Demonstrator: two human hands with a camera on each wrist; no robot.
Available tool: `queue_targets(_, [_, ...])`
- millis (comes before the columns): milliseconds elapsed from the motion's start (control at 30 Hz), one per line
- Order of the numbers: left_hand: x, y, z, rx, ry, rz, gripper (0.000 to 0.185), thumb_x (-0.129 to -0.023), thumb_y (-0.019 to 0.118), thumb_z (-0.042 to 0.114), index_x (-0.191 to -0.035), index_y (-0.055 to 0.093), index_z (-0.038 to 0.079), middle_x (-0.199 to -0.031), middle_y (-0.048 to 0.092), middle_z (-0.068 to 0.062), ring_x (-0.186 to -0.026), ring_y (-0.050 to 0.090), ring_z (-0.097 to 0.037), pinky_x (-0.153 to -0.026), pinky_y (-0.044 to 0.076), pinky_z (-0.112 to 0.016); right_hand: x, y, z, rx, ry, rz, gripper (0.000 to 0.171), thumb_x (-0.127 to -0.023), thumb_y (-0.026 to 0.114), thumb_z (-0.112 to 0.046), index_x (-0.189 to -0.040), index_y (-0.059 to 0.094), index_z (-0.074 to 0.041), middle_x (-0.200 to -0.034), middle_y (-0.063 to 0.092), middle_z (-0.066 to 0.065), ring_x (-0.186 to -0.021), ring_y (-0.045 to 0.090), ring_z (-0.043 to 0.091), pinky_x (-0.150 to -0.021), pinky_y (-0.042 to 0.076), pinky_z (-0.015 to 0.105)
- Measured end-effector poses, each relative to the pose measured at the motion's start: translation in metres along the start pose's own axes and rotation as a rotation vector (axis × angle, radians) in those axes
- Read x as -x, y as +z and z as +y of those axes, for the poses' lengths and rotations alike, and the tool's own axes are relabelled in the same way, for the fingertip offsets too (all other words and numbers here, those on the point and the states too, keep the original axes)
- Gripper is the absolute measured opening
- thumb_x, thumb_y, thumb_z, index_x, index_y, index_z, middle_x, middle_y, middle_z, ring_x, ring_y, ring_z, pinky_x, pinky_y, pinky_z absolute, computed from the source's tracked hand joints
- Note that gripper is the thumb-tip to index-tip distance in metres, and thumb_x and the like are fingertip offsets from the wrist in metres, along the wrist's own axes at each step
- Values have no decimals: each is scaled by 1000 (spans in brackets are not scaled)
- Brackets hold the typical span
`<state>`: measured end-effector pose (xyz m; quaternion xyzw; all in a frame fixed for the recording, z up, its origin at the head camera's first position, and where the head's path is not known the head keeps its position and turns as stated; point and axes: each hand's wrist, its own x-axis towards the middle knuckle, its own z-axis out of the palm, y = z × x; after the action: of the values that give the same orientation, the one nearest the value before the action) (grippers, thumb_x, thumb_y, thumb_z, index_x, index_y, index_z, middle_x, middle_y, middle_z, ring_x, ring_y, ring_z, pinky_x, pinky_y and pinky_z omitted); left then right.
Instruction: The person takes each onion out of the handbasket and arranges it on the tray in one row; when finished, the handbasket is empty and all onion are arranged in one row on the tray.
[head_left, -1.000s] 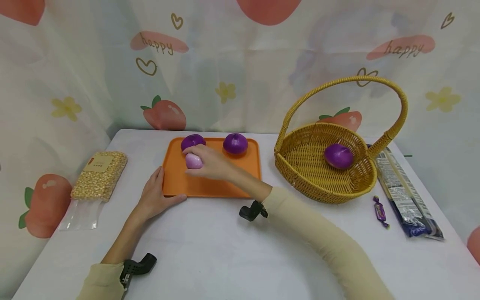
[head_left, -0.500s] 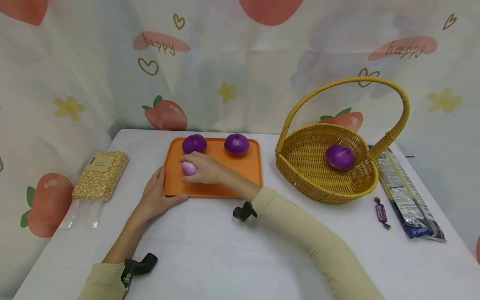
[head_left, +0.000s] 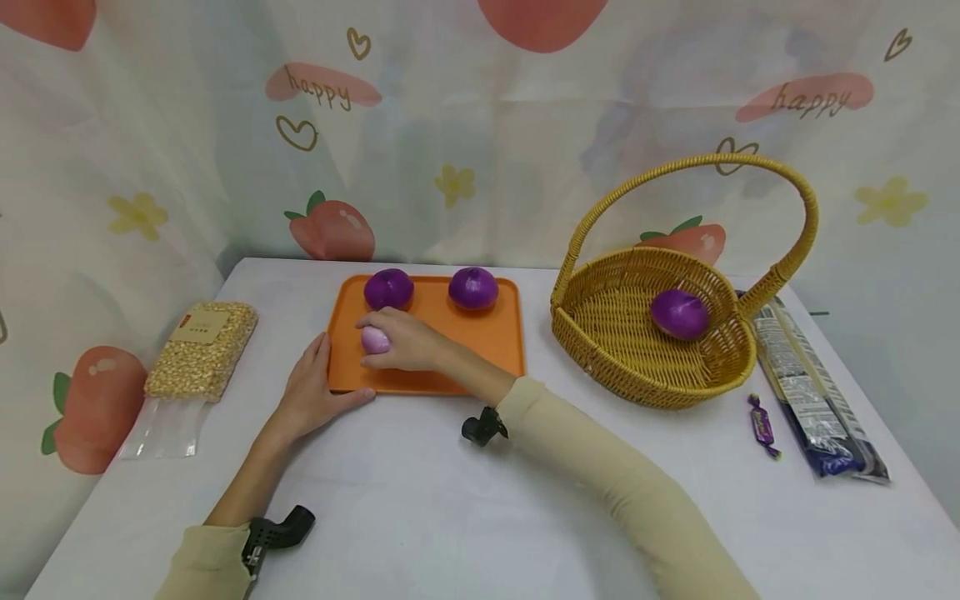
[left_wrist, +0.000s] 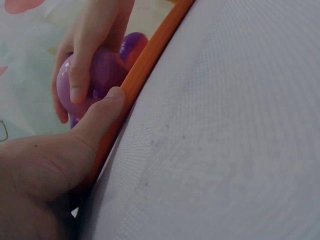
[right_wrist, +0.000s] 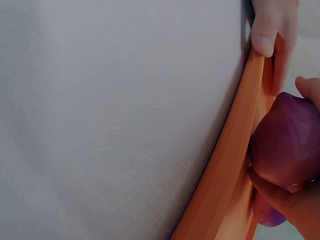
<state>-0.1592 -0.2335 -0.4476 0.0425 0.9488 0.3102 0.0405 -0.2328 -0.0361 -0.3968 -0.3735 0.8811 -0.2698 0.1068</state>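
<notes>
The right hand (head_left: 405, 340) has carried the pale purple round onion (head_left: 375, 340) down toward the flat orange plastic tray's (head_left: 495, 333) near-left corner.

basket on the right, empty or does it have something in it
Not empty: the basket holds one purple onion on its woven floor.
</notes>
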Motion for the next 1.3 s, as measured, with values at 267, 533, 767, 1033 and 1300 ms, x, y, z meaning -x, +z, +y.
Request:
queue_targets(267, [0,0,0,8,2,3,120,-76,74,57,-155,4,1,-161,8,-25,-146,15,-47,-113,21,-68,1,1,1,-8,-12,2,57,-88,70,-35,-137,51,-15,-134,56,3,-119,52,15,-106,47,30])
queue_targets(533, [0,0,0,11,-2,0,120,-76,74,57,-155,4,0,-161,8,-25,-146,14,-48,-114,20,-68,3,3,-1,32,-40,-23,58,-87,71,-35,-138,50,-16,-139,51,5,-128,48,20,-110,43,36])
queue_targets(767, [1,-1,1,9,-7,-6,121,-76,74,58,-155,3,1,-161,7,-25,-146,13,-48,-114,19,-69,4,3,-3,38,-52,-25,58,-88,70,-35,-139,49,-15,-139,51,7,-127,48,21,-110,44,36])
queue_targets(1033, [1,-1,0,12,1,-6,120,-76,74,58,-155,3,0,-161,7,-25,-146,12,-48,-114,18,-69,6,0,-7,25,-40,-64,60,-92,63,-40,-143,44,-15,-145,46,8,-133,44,23,-113,40,39])
queue_targets(1300, [2,-2,2,14,-10,-10,121,-76,73,59,-155,3,1,-161,7,-26,-146,13,-49,-114,19,-69,9,-1,-6,-51,-17,-48,66,-91,63,-44,-146,40,-16,-150,42,7,-137,41,22,-115,37,38])
